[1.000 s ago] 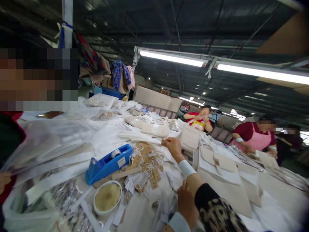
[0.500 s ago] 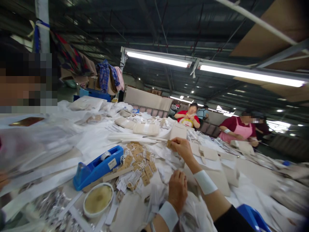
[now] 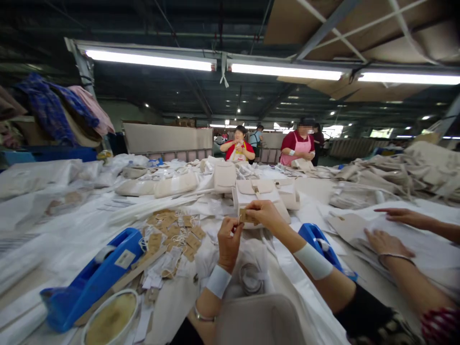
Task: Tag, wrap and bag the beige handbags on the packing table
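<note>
My right hand pinches a small brown cardboard hang tag by its right side. My left hand is raised to the tag's left, its thumb and finger closed at the tag's white string. Just behind both hands stands a cream handbag with a flap and clasp. Below them lie clear plastic wrapping and a beige bag panel close to my body. A pile of brown tags with white strings is spread to the left of my left hand.
A blue tape dispenser and a round tub of yellowish paste sit at left. Another blue dispenser stands right of my forearm. A co-worker's hands rest on white sheets at right. Beige bags are heaped behind.
My view has turned right and levelled. My left hand has risen from the plastic wrapping to the tag's string, while my right hand still holds the tag. A co-worker's hands now show at right.
</note>
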Demonstrator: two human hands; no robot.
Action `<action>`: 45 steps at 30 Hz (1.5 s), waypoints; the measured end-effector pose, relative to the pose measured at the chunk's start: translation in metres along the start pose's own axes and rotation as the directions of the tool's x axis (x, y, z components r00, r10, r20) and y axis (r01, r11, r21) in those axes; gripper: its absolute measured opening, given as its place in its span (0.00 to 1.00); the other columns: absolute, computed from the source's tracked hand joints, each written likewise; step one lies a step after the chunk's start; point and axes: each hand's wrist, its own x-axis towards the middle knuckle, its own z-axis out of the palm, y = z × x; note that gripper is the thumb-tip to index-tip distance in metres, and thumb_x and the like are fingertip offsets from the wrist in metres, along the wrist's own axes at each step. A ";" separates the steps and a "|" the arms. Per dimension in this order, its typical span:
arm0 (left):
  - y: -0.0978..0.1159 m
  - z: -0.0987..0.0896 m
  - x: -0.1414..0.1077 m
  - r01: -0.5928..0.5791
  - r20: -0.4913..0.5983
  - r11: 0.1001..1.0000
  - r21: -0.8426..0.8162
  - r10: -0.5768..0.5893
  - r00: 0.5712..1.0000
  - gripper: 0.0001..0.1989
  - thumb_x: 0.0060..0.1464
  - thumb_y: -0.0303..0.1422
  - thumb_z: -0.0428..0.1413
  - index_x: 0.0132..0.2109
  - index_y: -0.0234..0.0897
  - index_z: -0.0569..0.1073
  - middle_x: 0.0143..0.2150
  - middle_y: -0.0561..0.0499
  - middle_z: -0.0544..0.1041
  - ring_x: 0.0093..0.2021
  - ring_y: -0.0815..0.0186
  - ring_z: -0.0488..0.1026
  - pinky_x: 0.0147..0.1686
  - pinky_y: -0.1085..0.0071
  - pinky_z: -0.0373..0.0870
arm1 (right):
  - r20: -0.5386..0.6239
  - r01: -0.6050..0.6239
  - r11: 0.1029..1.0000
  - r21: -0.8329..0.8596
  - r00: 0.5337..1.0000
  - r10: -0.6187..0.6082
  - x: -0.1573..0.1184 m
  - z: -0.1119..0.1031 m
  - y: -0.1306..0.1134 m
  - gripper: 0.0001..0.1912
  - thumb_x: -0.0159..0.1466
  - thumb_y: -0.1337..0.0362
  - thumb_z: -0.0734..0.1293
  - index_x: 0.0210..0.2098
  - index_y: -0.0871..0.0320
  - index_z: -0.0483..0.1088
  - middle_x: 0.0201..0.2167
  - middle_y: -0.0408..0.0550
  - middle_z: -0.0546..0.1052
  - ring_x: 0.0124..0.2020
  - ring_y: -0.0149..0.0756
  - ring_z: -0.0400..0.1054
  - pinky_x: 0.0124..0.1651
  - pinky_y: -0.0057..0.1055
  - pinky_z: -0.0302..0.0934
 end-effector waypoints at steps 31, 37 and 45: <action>0.012 -0.008 0.007 0.367 0.205 0.754 -0.544 -0.305 0.930 0.14 0.53 0.42 0.62 0.35 0.33 0.79 0.21 0.56 0.67 0.26 0.72 0.67 0.33 0.74 0.62 | -0.156 -0.031 0.884 0.467 0.981 0.118 -0.011 -0.011 0.043 0.16 0.44 0.56 0.72 0.28 0.61 0.74 0.21 0.44 0.74 0.21 0.30 0.64 0.23 0.28 0.59; 0.017 -0.009 0.006 0.462 0.312 0.741 -0.487 -0.346 0.885 0.19 0.56 0.42 0.58 0.48 0.33 0.77 0.18 0.59 0.65 0.21 0.73 0.62 0.29 0.74 0.60 | -0.171 0.077 0.934 0.349 0.985 -0.017 -0.008 -0.003 0.035 0.14 0.46 0.56 0.71 0.28 0.60 0.75 0.24 0.45 0.75 0.24 0.33 0.65 0.24 0.27 0.58; 0.014 -0.003 0.002 0.567 0.394 0.746 -0.349 -0.433 0.811 0.15 0.47 0.36 0.66 0.38 0.27 0.81 0.14 0.54 0.71 0.16 0.73 0.64 0.26 0.75 0.59 | -0.115 0.245 0.957 0.155 0.967 -0.228 -0.006 0.007 0.025 0.08 0.51 0.62 0.67 0.30 0.58 0.75 0.25 0.44 0.77 0.28 0.36 0.69 0.31 0.31 0.62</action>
